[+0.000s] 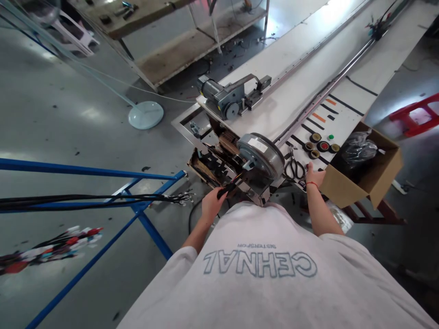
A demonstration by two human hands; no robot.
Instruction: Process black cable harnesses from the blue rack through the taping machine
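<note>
My left hand (211,204) is closed round a dark bundle of cable (229,186), just left of the machine's round grey drum (262,153). At the table's near edge, my right hand (314,176) has its fingers bent together. What they hold, if anything, is too small to make out. Black-handled scissors (294,168) lie just left of that hand. Beyond them are several tape rolls (323,146), dark with tan or red centres, and short black and orange strips (318,117) stuck on the white table (274,114).
Right of my right hand stands an open cardboard box (384,169) with a plastic bag inside. A grey motor unit (226,96) sits on the table's left corner. To the left, a blue metal frame (144,224) carries long black cables (85,198). A red plastic stool (418,114) stands far right.
</note>
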